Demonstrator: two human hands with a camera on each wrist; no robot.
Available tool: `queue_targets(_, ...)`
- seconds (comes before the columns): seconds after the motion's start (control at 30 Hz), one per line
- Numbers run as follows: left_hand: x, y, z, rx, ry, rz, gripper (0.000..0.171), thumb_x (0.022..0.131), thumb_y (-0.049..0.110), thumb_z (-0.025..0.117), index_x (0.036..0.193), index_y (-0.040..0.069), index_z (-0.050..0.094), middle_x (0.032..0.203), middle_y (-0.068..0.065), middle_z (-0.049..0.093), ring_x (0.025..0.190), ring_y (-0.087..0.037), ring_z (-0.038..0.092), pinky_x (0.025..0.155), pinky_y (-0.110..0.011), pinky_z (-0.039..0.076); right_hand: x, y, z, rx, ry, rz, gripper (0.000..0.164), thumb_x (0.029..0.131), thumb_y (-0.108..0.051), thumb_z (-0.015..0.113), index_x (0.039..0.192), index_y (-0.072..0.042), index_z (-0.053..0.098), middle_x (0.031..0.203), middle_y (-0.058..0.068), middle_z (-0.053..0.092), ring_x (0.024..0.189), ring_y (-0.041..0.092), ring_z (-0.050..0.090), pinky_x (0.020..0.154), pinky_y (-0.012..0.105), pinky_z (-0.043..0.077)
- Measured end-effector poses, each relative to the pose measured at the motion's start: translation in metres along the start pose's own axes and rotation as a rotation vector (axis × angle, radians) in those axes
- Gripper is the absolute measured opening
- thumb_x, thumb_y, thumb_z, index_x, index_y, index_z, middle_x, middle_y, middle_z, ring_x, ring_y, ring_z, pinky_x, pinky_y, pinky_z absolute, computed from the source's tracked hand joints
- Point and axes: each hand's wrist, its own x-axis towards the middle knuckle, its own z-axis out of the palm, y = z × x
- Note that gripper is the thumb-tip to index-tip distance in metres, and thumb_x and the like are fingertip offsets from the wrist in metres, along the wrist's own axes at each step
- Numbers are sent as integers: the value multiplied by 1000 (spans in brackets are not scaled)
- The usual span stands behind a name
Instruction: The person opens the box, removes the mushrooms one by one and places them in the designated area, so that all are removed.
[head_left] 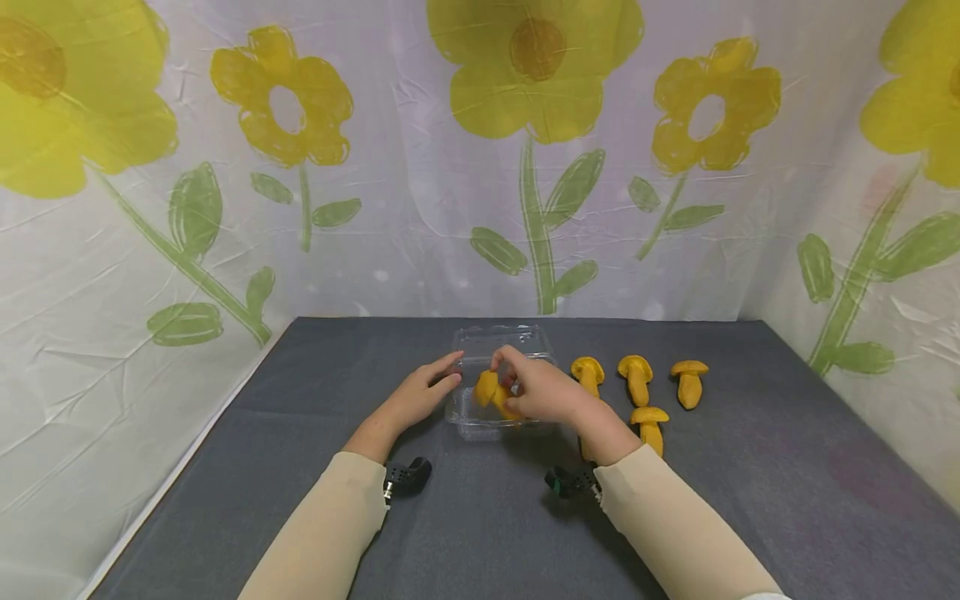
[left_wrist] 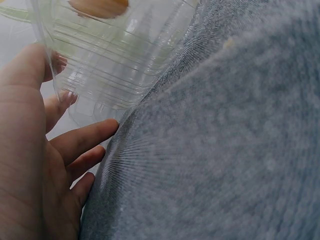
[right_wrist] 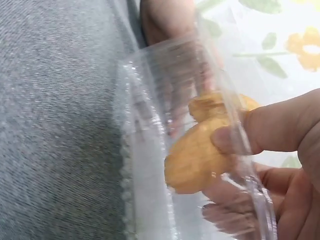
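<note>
A clear hinged plastic box [head_left: 468, 425] lies on the table with its lid raised at the back. In the right hand [head_left: 551, 392], thumb and fingers pinch a yellow mushroom [head_left: 487, 388] inside the box. The right wrist view shows the mushroom's thick stem [right_wrist: 192, 160] through the clear wall, with the thumb pressed on it. At the box's left side, the left hand [head_left: 420, 396] touches the rim, its fingers extended. In the left wrist view, the left hand [left_wrist: 60, 140] has spread fingers along the ribbed plastic wall [left_wrist: 115, 65].
Several yellow mushrooms lie right of the box, among them one mushroom [head_left: 636, 379] at the back, another [head_left: 688, 383] farther right and a nearer one [head_left: 649, 427]. Part of one is hidden by the right wrist. A flower-printed cloth [head_left: 420, 208] hangs behind the grey table [head_left: 480, 533].
</note>
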Motion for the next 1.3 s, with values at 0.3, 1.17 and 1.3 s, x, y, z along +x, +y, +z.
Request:
queue_targets(0.3,-2,2,0,24,12,-13,55,110,28,52,161,15,38,144,-16,58,134,-35,53,108,-57,43,-5,-1,-14,-22,13,-7,55,94,2,67,143,-18,51,95,8,53,66,18,49,61,32,41)
queue_targets(1.17,-1,1,1,31,18,-2,54,110,27,52,160,14,39,144,-18,58,135,-36,52,109,-57,42,-23,-4,-43,208,-50,94,47,92,5,67,127,-15,43,108,12,58,89,26,62,77,39,52)
queue_targets(1.3,-1,1,1,33,17,6,54,110,27,52,160,14,39,145,-18,57,136,-36,52,109,-57,42,-27,-3,-48,245,-65,107,42,93,4,67,123,-13,43,107,13,59,90,28,61,76,39,49)
